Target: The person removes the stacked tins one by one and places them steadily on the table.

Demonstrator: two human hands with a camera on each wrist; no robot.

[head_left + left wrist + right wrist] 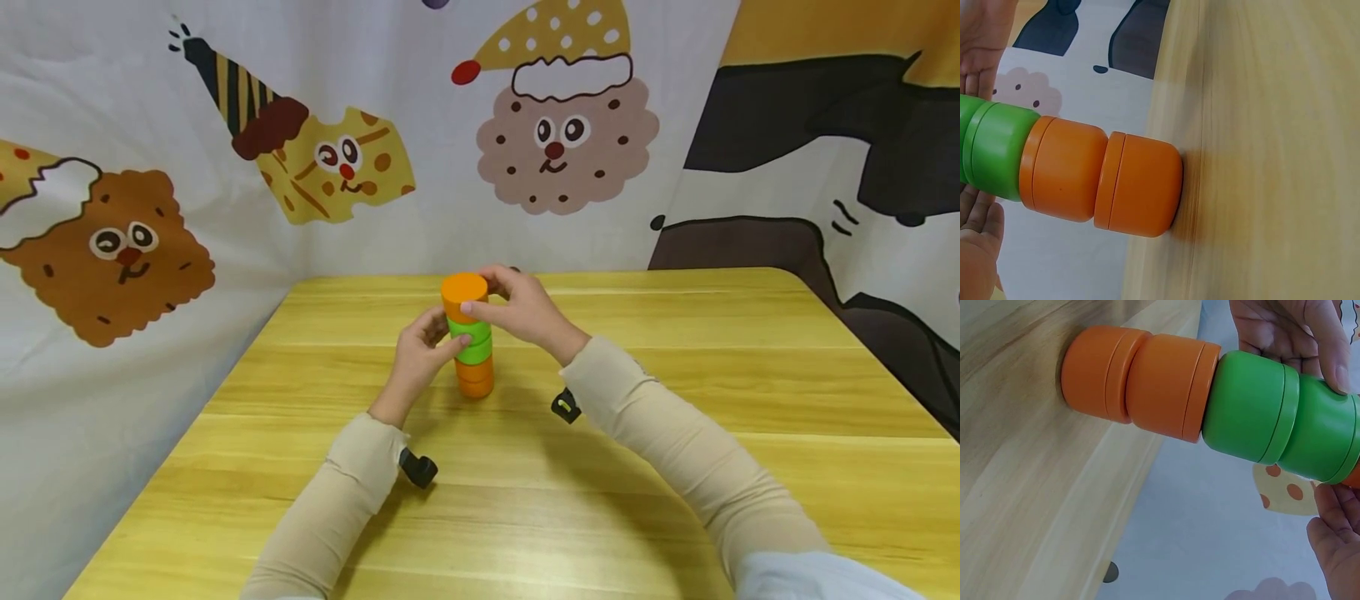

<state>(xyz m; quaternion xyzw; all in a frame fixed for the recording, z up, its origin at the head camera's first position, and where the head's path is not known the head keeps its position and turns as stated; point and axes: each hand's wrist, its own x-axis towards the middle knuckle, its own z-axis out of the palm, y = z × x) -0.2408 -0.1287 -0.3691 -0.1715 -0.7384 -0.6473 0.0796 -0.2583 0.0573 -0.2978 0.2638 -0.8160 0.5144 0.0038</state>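
Round lidded jars stand one on another in a tall column on the table. Two orange jars [1141, 187] form its foot, two green jars [1247, 406] sit above them, and an orange jar [463, 291] tops it. My left hand [415, 358] holds the upper green jar [1325, 428] from the left, thumb in front. From the right, my right hand [529, 310] grips the top orange jar between thumb and fingers. The top of the column is cut off in both wrist views. The column leans slightly in the head view.
The wooden table [660, 375] reaches back to a white cloth [435, 242] printed with cartoon snacks. Black wrist devices [418, 469] hang under both sleeves, close over the tabletop. A small dark round thing [1111, 572] shows by the table's edge in the right wrist view.
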